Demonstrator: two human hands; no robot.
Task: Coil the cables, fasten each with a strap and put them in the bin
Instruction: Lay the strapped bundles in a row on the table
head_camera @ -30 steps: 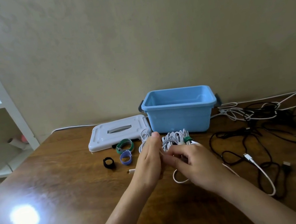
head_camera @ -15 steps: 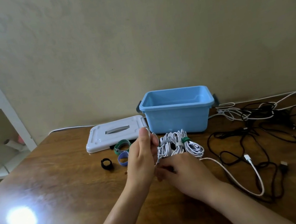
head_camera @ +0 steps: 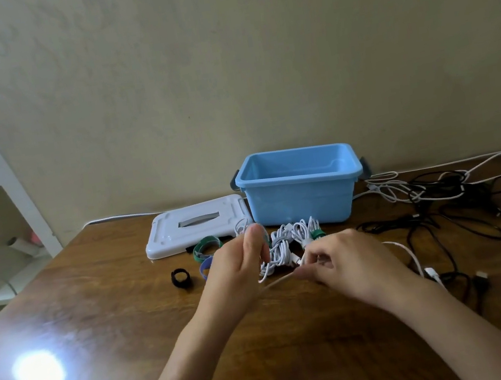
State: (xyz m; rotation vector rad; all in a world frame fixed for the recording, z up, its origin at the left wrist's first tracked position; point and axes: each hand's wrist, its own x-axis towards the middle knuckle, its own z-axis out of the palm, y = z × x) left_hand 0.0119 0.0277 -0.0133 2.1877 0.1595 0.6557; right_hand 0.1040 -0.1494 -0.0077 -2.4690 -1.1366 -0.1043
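Nearest me, on the brown wooden table (head_camera: 104,309), a bright glare spot (head_camera: 38,371) sits well to the left of the blue bin (head_camera: 300,197) and much closer to me. My left hand (head_camera: 239,273) is raised in front of the bin's left corner, thumb up, fingers curled round loops of the white cable (head_camera: 276,252) I am coiling. My right hand (head_camera: 347,260) is just to the right of it, in front of the bin, pinching a stretch of the same cable between thumb and fingertips; the cable runs taut between both hands and trails off past my right wrist to its white plug (head_camera: 430,272).

Just beyond my hands, touching distance before the bin's front wall, lies a bundled white cable (head_camera: 302,231) already fastened with a green strap (head_camera: 317,233). To the left of the bin, nearer me, lie a black strap (head_camera: 180,277), a blue strap (head_camera: 204,266) partly hidden by my left hand, and a green rolled strap (head_camera: 205,247). The white lid (head_camera: 196,225) lies flat beside the bin's left side.

The bin stands open against the wall. To its right sprawl tangled black cables (head_camera: 442,219) and loose white cables (head_camera: 404,186).
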